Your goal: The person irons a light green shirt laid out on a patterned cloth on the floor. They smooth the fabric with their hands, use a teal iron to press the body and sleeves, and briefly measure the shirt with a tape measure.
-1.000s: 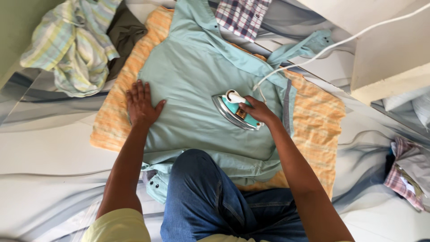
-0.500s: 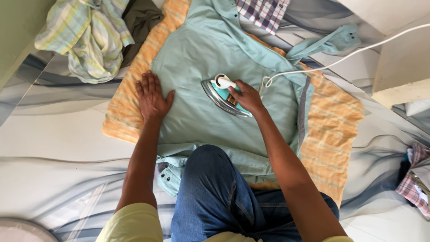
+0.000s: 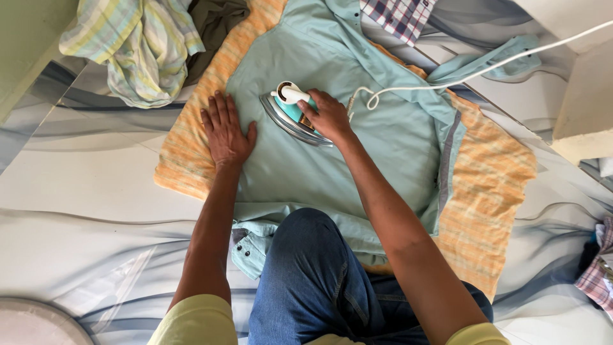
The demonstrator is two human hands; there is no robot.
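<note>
Lay up and left of the orange cloth [image 3: 491, 191]: crumpled pale plaid garment [image 3: 137, 45], olive garment [image 3: 214, 25] just beside. Above its top edge, red-and-blue checked shirt [image 3: 399, 16]. Far right of it, pink plaid clothing [image 3: 597, 271].

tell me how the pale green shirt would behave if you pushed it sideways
The pale green shirt is probably floppy: it lies flat with soft folds at the hem. It would likely bunch rather than slide, which may be why the left hand presses it flat beside the iron. Its loose sleeve would probably drag behind.
</note>
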